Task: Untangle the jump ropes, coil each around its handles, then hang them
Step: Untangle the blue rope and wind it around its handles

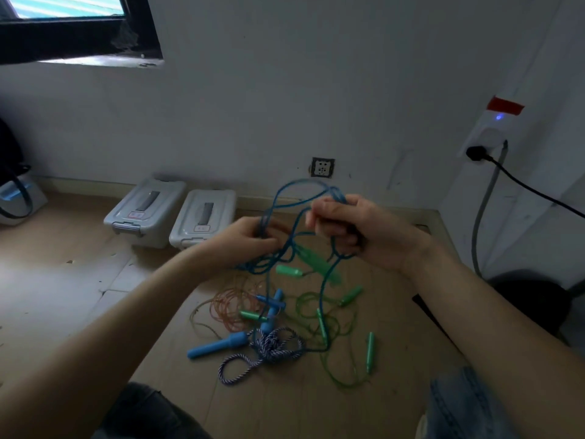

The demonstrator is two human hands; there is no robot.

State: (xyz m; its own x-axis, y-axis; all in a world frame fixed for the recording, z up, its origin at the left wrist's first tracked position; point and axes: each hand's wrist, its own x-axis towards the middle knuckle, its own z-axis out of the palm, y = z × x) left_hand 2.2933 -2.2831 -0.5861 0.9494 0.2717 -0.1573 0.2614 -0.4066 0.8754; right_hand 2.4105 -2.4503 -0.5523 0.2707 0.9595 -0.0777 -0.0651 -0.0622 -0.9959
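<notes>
A pale wall (285, 90) rises behind a light wooden floor (63, 264). Two grey plastic bins (148, 210), rectangular with lidded tops and small red labels too blurred to read, sit side by side against the wall's base. Above the floor, two bare hands hold a thin, smooth blue rope (294, 185) raised in loose loops that arch up and over, its strands trailing down to the pile below. The left hand (250, 236) curls its fingers around a bunch of strands; the right hand (351, 226), just beside it, pinches and grips other strands of the same rope. On the floor beneath lies a tangle: a thin green rope (332, 369) spread rightward, a thin orange rope (228, 305) coiled in rings at left, and a braided blue-and-white rope (272, 346) knotted nearest the viewer. A thick blue handle (218, 345), rounded and matte, lies pointing down-left. Slim green handles (369, 351) lie scattered, one running almost straight toward the viewer.
</notes>
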